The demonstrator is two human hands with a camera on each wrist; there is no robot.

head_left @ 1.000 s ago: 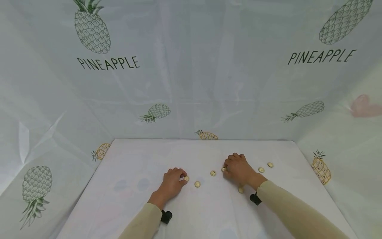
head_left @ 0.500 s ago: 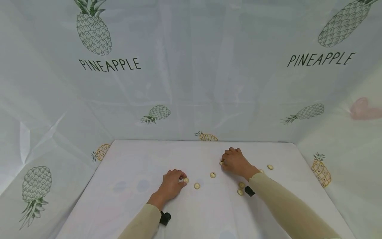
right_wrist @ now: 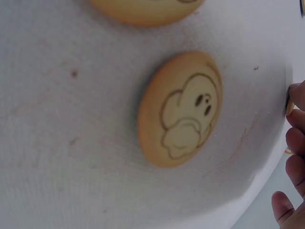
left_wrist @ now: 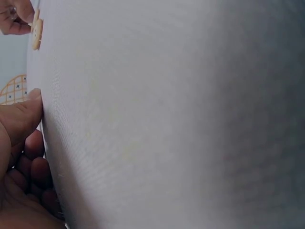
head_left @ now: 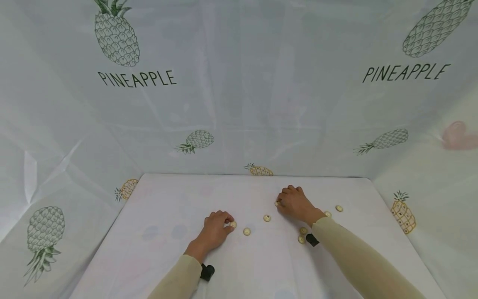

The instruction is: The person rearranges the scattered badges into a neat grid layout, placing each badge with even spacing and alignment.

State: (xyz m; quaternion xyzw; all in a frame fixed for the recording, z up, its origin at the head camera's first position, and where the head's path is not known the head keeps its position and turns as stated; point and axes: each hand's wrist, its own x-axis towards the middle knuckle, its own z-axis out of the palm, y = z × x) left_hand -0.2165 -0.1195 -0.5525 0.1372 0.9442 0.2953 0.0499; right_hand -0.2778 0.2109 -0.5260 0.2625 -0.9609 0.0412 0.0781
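With thumb and forefinger, my left hand [head_left: 215, 230] pinches a small round biscuit [head_left: 233, 224] on the white table. Farther back, my right hand [head_left: 295, 202] holds another biscuit [head_left: 277, 203] at its fingertips; its edge shows as a thin biscuit [right_wrist: 289, 108] in the right wrist view. Between the hands lie two more, a nearer biscuit [head_left: 247, 231] and a farther biscuit [head_left: 267, 218]. Close up in the right wrist view, a biscuit [right_wrist: 181, 112] bears a brown cartoon animal. The left wrist view shows my left thumb [left_wrist: 28, 112] against the tabletop, its biscuit hidden.
Beside the right wrist lie two biscuits, one biscuit [head_left: 303, 230] just behind another biscuit [head_left: 301, 239]. Past the right forearm are a partly covered biscuit [head_left: 327, 214] and a biscuit [head_left: 339, 208]. A pineapple-print sheet [head_left: 228, 91] surrounds the table [head_left: 168, 249].
My right hand has shifted a little back and left with its biscuit, uncovering a biscuit by the wrist; it stays there over the last half second. My left hand keeps its place.
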